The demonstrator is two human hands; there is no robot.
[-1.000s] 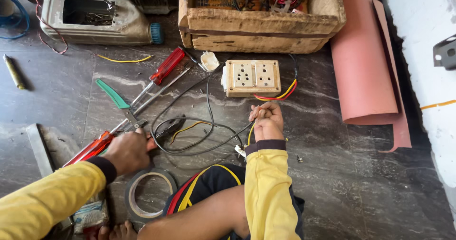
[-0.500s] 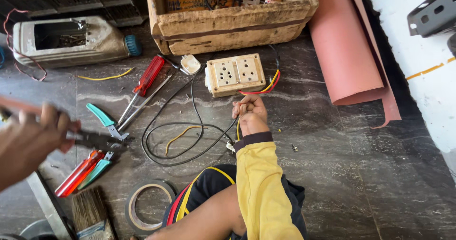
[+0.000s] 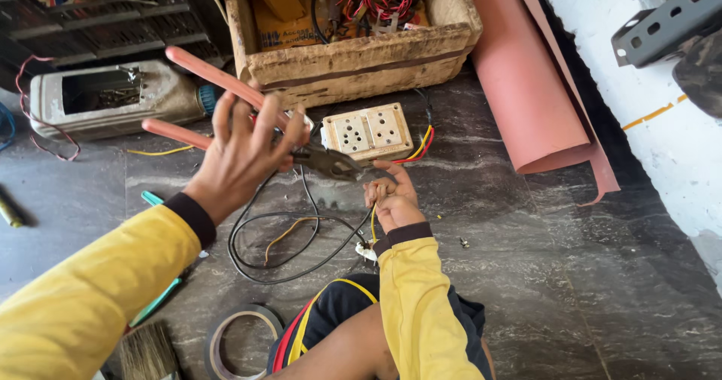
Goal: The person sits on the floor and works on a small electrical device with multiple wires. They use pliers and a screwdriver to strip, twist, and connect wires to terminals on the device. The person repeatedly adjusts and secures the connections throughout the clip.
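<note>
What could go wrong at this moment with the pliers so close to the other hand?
The pliers in the left hand have their jaws right by the right hand, which pinches a yellow wire: a finger could get nipped. The black cable looped on the floor might snag and tug the socket board.

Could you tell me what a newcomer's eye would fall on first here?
Most striking are the pliers with pink handles, held open in the left hand at the centre, nose pointing at the right hand, which pinches a yellow wire. Just behind sits a cream socket board, in front of a worn wooden box full of wires. A pink roll lies to the right on the dark floor.
</note>
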